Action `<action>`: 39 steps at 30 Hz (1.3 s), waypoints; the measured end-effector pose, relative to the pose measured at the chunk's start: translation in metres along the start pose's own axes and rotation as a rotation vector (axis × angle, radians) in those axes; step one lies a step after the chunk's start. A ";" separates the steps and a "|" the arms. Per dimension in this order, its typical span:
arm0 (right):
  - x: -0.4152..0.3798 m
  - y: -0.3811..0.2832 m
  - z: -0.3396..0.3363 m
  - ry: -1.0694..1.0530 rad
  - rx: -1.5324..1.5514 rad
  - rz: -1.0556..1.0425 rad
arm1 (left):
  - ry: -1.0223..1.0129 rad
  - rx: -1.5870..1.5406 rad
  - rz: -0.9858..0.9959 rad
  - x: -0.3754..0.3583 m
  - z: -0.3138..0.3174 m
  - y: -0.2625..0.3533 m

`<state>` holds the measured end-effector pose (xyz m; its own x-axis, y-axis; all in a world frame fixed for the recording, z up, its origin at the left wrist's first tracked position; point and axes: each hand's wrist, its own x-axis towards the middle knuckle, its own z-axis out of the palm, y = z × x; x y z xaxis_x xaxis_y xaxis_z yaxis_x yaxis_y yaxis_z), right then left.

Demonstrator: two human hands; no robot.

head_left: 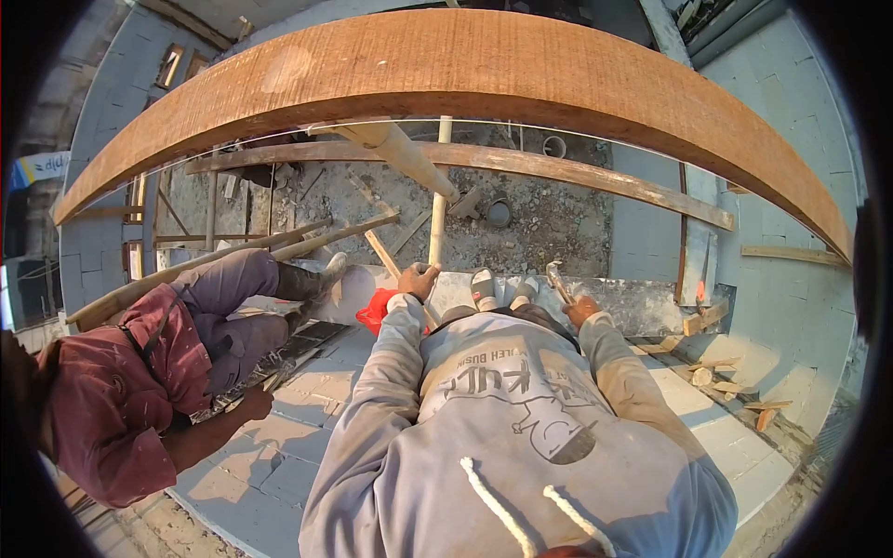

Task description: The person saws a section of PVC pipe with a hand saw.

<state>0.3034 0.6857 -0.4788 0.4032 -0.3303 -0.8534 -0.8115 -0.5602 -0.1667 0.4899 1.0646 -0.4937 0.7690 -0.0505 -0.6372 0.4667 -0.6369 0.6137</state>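
Observation:
My left hand [419, 281] is closed around a narrow wooden strip [383, 253], which slants down past my sleeve. A red plastic bag [375, 311] lies beside that wrist. Just beyond the same hand, the lower end of a pale pole [442, 191] shows. In my right hand [582, 310] is a hammer [558, 281], its head pointing up and away from me. Both hands are at waist height on either side of my body, above the ledge where my feet [485, 290] stand.
A thick wooden beam [465, 58] spans the view ahead, with a string along its lower edge. Behind it runs a thinner board [521, 163]. A co-worker [121, 391] sits at left on the block wall [307, 409]. Wood offcuts [721, 377] lie at right; rubble ground is below.

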 end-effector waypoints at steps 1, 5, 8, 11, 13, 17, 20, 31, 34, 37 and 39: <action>0.003 -0.004 0.001 0.071 0.012 -0.073 | 0.028 0.000 0.030 0.001 0.001 0.005; 0.013 -0.006 -0.001 0.077 -0.098 -0.138 | 0.049 -0.074 0.107 0.019 -0.003 0.007; 0.009 0.001 -0.002 0.123 -0.217 -0.111 | 0.107 -0.063 0.111 0.021 -0.009 0.006; 0.053 0.051 0.021 0.034 -0.300 -0.018 | 0.090 0.008 0.022 0.005 -0.020 0.006; 0.035 0.052 0.014 -0.037 -0.443 -0.160 | 0.093 0.066 -0.027 -0.006 -0.021 -0.003; 0.050 0.076 0.021 -0.101 -0.576 -0.209 | 0.062 0.086 -0.088 -0.025 -0.020 -0.033; 0.064 0.083 0.019 -0.116 -0.611 -0.238 | 0.046 0.136 -0.144 -0.042 -0.020 -0.040; 0.071 0.040 0.002 0.010 -0.024 0.002 | 0.054 0.081 -0.110 -0.036 -0.006 -0.042; 0.052 0.020 -0.006 -0.015 -0.019 -0.057 | 0.063 0.077 -0.107 -0.046 -0.011 -0.026; 0.070 0.030 0.003 0.000 -0.149 -0.106 | 0.073 0.071 -0.098 -0.046 -0.011 -0.031; 0.073 0.036 0.003 0.028 -0.288 -0.142 | 0.086 0.028 -0.081 -0.043 -0.005 -0.044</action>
<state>0.3026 0.6440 -0.5487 0.5191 -0.2518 -0.8168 -0.5944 -0.7931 -0.1332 0.4388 1.0989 -0.4913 0.7646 0.0679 -0.6409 0.5174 -0.6576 0.5476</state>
